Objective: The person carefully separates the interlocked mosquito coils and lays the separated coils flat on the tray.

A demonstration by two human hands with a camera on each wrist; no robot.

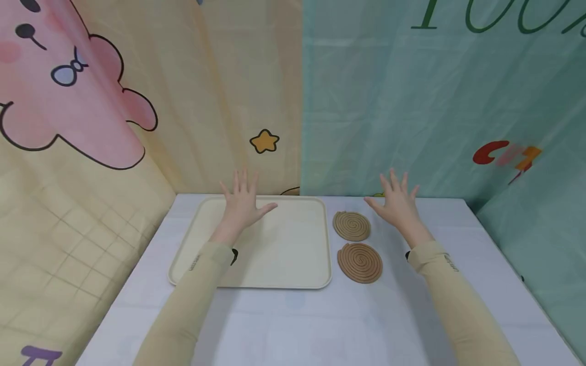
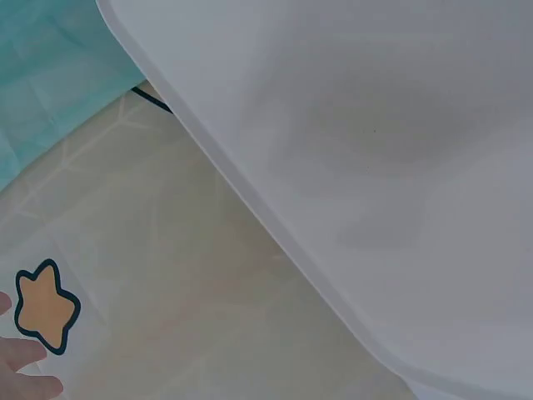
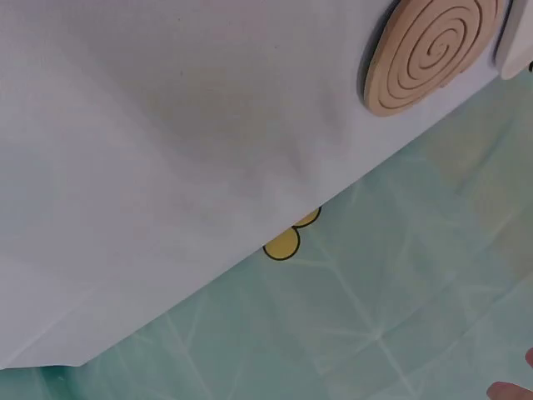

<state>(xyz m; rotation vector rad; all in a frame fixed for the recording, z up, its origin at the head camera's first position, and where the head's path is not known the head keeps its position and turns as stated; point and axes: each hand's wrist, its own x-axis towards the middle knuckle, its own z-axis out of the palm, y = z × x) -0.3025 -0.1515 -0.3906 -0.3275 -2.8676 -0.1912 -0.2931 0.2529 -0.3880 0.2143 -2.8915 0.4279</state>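
Over the far left part of a cream rectangular tray (image 1: 284, 249), my left hand (image 1: 241, 206) is held with its fingers spread and nothing in it. My right hand (image 1: 399, 206) is also spread, holding nothing, above the table's far side. Just left of it lie two flat brown spiral discs, coaster-like in shape: a smaller far disc (image 1: 351, 226) and a larger near disc (image 1: 360, 263). Only a few left fingertips (image 2: 25, 354) show in the left wrist view, beside the tray's pale rim. The right wrist view catches one disc (image 3: 433, 50) and a little of the right fingers (image 3: 508, 391).
A white-covered table (image 1: 293, 325) carries the tray and the discs. Behind its far edge hang a beige curtain (image 1: 229, 101) with a star print and a teal curtain (image 1: 389, 101). Patterned cloth also borders the left and right sides.
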